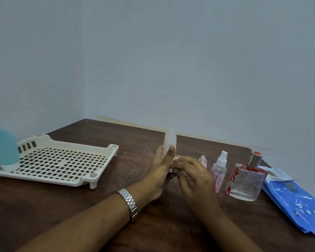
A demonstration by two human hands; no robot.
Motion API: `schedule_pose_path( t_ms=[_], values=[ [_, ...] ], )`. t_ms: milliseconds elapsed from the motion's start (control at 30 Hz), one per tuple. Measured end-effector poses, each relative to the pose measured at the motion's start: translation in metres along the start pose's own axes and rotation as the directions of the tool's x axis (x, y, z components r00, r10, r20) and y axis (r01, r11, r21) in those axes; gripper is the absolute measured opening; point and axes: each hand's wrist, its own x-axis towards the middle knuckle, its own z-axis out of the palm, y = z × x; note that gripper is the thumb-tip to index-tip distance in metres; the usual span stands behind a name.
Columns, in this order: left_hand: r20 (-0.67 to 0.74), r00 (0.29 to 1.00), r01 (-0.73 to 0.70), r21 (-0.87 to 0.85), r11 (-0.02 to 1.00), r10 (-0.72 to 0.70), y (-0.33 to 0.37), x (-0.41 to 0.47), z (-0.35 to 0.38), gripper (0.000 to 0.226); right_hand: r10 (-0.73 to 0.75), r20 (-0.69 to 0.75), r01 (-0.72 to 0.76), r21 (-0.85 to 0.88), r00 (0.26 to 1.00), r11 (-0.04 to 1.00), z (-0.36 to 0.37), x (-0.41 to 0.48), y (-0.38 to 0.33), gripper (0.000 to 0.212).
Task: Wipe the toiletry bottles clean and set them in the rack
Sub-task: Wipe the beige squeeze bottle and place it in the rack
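Observation:
My left hand (161, 166) grips a pale translucent tube-shaped bottle (170, 140) upright above the middle of the table. My right hand (195, 176) holds a white wipe (175, 160) against the bottle's lower part. A cream perforated rack (58, 163) lies at the left, with a blue bottle (5, 149) standing on its white cap in the rack's near left corner. To the right stand a tiny pink bottle (203, 160), a pink spray bottle (219, 170) and a square glass perfume bottle (245, 180) with red marks and a silver cap.
A blue pack of wipes (296, 200) lies at the table's right edge, its flap open. The dark wooden table (135, 135) sits in a corner between two grey walls. A metal watch (129, 202) is on my left wrist.

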Motion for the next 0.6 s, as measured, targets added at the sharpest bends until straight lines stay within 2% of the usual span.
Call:
schedule_pose_path(
  t_ms=[167,267,333,400,500,600],
  values=[
    [0.052,0.995,-0.085,0.017,0.996,0.084,0.0017,0.0032,-0.0033,0.103,0.192,0.025,-0.193,0.170,0.981,0.966,0.0024,0.0027,-0.0046,0.021],
    [0.089,0.993,-0.083,0.021,0.996,0.081,0.0017,0.0042,-0.0041,0.103,0.377,0.145,-0.404,0.339,0.915,0.850,0.0030,0.0022,-0.0034,0.014],
    [0.107,0.993,-0.061,0.022,0.998,0.058,0.0027,0.0022,-0.0027,0.111,0.490,0.238,-0.542,0.458,0.839,0.705,0.0029,0.0010,-0.0027,0.012],
    [0.127,0.992,-0.031,0.044,0.999,0.025,0.0038,-0.0007,-0.0001,0.122,0.571,0.329,-0.640,0.571,0.753,0.515,0.0024,0.0005,-0.0038,0.009],
    [0.130,0.991,-0.032,0.076,0.997,0.022,0.0034,-0.0036,0.0026,0.104,0.617,0.463,-0.701,0.680,0.637,0.214,0.0020,0.0015,-0.0055,0.014],
    [0.102,0.994,-0.033,0.093,0.995,0.024,0.0022,-0.0053,0.0033,0.089,0.612,0.546,-0.695,0.719,0.573,0.009,0.0006,0.0041,-0.0092,0.018]
  ],
)
